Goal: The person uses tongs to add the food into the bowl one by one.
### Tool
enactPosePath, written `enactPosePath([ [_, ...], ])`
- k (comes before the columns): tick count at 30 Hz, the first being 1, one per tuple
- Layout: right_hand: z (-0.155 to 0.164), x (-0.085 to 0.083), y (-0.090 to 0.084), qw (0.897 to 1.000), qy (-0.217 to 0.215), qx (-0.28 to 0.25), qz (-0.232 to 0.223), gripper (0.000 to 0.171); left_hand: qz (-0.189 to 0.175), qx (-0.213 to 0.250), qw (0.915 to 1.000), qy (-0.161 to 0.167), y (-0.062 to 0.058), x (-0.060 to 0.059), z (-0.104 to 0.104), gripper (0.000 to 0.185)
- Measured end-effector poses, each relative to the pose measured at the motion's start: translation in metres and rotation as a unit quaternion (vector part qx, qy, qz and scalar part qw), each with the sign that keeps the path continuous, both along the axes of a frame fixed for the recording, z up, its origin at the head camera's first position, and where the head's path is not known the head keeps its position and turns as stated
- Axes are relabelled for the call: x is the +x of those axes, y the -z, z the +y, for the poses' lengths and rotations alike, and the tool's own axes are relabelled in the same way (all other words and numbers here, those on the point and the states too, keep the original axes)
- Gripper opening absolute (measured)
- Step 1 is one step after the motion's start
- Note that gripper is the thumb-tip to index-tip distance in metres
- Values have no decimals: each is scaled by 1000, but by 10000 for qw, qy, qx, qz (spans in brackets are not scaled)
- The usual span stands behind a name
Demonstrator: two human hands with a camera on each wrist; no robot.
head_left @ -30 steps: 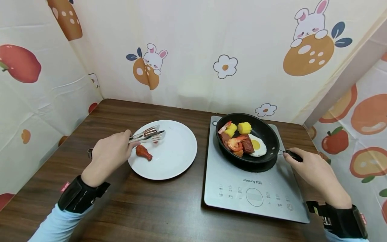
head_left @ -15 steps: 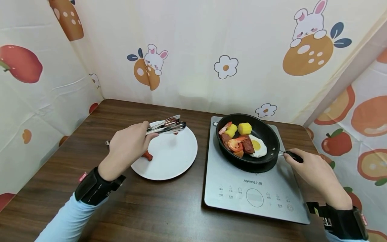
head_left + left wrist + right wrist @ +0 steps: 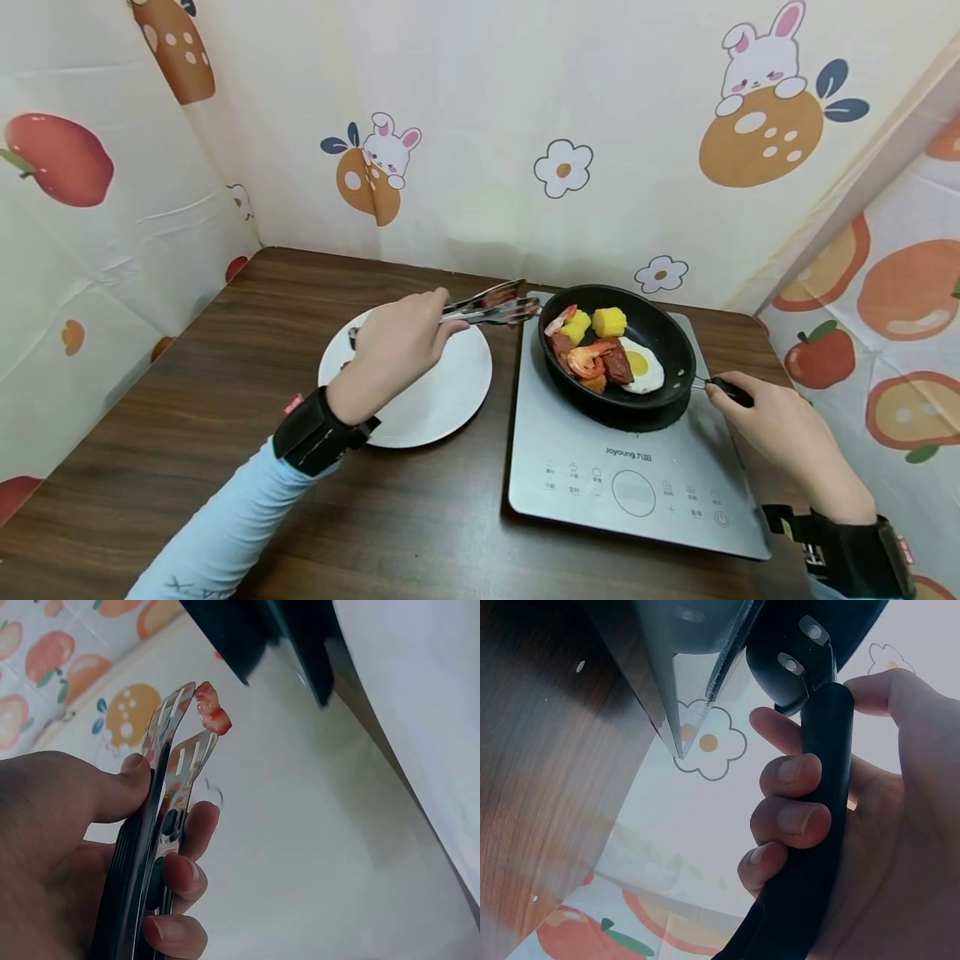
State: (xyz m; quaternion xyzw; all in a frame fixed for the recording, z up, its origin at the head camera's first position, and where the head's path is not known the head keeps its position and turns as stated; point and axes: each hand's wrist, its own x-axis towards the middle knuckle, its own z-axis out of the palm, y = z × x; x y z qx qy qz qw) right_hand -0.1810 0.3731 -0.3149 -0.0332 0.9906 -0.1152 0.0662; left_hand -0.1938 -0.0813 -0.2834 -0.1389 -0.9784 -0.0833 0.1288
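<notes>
My left hand point(image 3: 397, 346) grips a pair of metal tongs point(image 3: 483, 310) above the right part of the white plate point(image 3: 450, 392). Between the tong tips, in the left wrist view, is a small red and pale piece of food point(image 3: 212, 712), its kind unclear. The tips point at the left rim of the black frying pan point(image 3: 663, 333). My right hand point(image 3: 783, 425) grips the pan's handle point(image 3: 829, 765), fingers curled round it. In the pan lie corn pieces point(image 3: 609, 322), a fried egg point(image 3: 641, 368), shrimp point(image 3: 588, 360) and brown meat chunks point(image 3: 617, 365).
Under the pan is a silver induction cooktop point(image 3: 570, 525) with a touch panel. A drumstick on the plate is almost wholly hidden by my left hand. Brown wooden table point(image 3: 420, 525) surrounds these things. Patterned curtains point(image 3: 480, 192) stand behind the table and at both sides.
My left hand has lifted the tongs and the small food piece off the plate and carried them right towards the pan. My right hand stays on the handle.
</notes>
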Motion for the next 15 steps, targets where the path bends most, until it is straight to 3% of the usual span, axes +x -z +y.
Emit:
enactPosePath([
  [10,1,-1,0,10000,-11,71,-23,67,412,-122,9970,647,3,-16,53,38],
  [15,1,-2,2,10000,-20,56,35,66,508,-308,9957,713,6,-21,73,38],
])
